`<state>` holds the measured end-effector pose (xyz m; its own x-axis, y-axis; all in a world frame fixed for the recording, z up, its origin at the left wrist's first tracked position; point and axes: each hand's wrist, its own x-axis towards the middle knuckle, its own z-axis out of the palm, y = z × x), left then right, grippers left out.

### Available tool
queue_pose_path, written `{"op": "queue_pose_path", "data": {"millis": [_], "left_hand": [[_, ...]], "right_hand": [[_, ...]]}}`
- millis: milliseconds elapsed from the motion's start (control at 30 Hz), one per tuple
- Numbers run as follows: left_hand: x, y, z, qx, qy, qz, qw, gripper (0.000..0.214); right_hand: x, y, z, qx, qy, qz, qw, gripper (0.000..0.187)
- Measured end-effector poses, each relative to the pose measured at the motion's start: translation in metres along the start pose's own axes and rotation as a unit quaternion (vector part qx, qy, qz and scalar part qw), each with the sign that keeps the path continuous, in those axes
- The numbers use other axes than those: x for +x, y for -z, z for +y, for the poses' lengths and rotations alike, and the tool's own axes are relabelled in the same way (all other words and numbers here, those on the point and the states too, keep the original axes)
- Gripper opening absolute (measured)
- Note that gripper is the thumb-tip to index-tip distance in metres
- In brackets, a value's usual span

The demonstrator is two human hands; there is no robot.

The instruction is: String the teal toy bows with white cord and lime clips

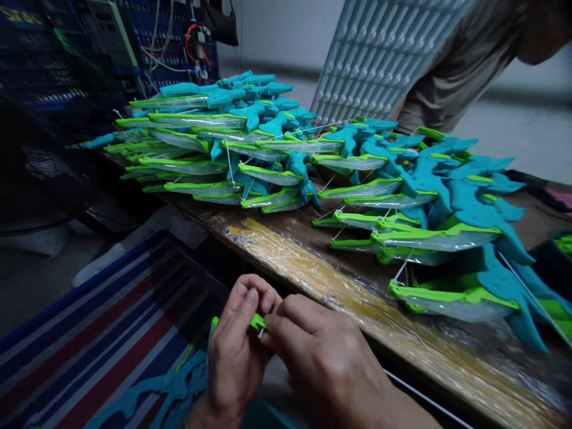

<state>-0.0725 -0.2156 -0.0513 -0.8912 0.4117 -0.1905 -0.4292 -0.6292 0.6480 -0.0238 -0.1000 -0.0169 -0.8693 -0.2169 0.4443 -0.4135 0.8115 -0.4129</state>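
My left hand is closed round the green limb of what looks like a toy crossbow, low in the middle of the head view. Beside it, touching the same green tip, my right hand has its thumb and fingers pinched together. A short bit of white string shows at the tip between the hands. Most of the held piece is hidden behind my fingers. On the workbench ahead lie stacked teal toy crossbows with lime-green limbs, clear film and white strings.
The workbench edge is wrapped in shiny film and tape. At lower left a blue crate with a striped cloth holds more teal pieces. Across the bench a person in a grey-brown shirt stands by a ribbed translucent panel.
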Motion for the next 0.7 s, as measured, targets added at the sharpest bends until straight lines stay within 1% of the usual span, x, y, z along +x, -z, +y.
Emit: {"op": "queue_pose_path", "data": {"millis": [67, 133, 200, 267, 367, 433, 500, 600, 667, 700], "left_hand": [[-0.002, -0.003, 0.0, 0.027, 0.0, 0.027, 0.999, 0.023], [-0.006, -0.005, -0.001, 0.048, 0.01, 0.04, 0.998, 0.029], [-0.01, -0.005, -0.005, 0.053, 0.024, 0.045, 0.997, 0.033], [-0.014, -0.004, -0.009, 0.042, 0.029, 0.039, 0.998, 0.033], [-0.015, -0.004, -0.014, 0.035, 0.017, 0.022, 0.999, 0.028], [-0.012, -0.005, -0.015, 0.046, 0.012, 0.006, 0.999, 0.024], [-0.008, -0.007, -0.016, 0.057, 0.022, -0.029, 0.998, 0.022], [-0.002, -0.007, -0.016, 0.059, 0.065, -0.095, 0.992, 0.023], [0.0, -0.006, -0.017, 0.041, 0.101, -0.107, 0.988, 0.022], [0.002, -0.004, -0.018, 0.03, 0.115, -0.103, 0.987, 0.021]], "right_hand": [[-0.004, -0.007, -0.001, -0.008, -0.009, 0.032, 0.999, 0.029], [-0.008, -0.012, -0.001, -0.019, -0.017, 0.056, 0.998, 0.021], [-0.009, -0.017, 0.0, -0.048, -0.021, 0.075, 0.996, 0.017], [-0.009, -0.019, 0.002, -0.08, -0.011, 0.092, 0.992, 0.019], [-0.006, -0.013, 0.004, -0.102, 0.039, 0.123, 0.986, 0.023], [-0.004, -0.001, 0.003, -0.092, 0.061, 0.145, 0.983, 0.017], [0.0, 0.016, 0.0, -0.056, 0.025, 0.177, 0.982, 0.012], [0.004, 0.035, 0.001, 0.011, -0.088, 0.236, 0.968, 0.015], [0.005, 0.037, 0.007, 0.044, -0.147, 0.248, 0.956, 0.021], [0.004, 0.034, 0.011, 0.059, -0.17, 0.24, 0.954, 0.023]]}}
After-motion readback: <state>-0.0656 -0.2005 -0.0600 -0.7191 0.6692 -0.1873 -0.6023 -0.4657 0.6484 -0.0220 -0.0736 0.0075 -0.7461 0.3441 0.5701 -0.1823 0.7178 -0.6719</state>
